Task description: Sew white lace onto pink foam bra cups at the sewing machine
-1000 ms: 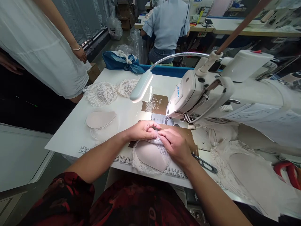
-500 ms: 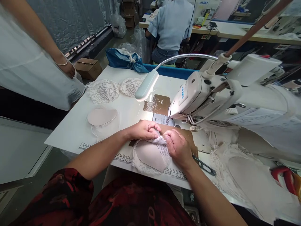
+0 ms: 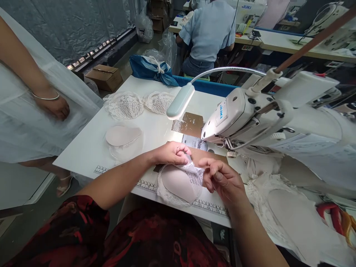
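A padded bra cup with white lace trim lies at the table's front edge, smooth beige side up. My left hand is closed on the folded lace along the cup's upper edge, fingers curled and thumb pressed down. My right hand is just right of the cup, its fingers loosely bent and apart, with nothing visible in them. Whether it still brushes the lace edge I cannot tell. Beyond both hands is the sewing machine, its needle area lit by a lamp.
Lace cups and another beige cup lie on the left of the table. More lace pieces are heaped at right. A person in white stands at left; another person sits ahead.
My right hand has let go of the lace and moved right, its fingers loosening. The dark snips near my right wrist are now out of sight. The standing person's hand has shifted left.
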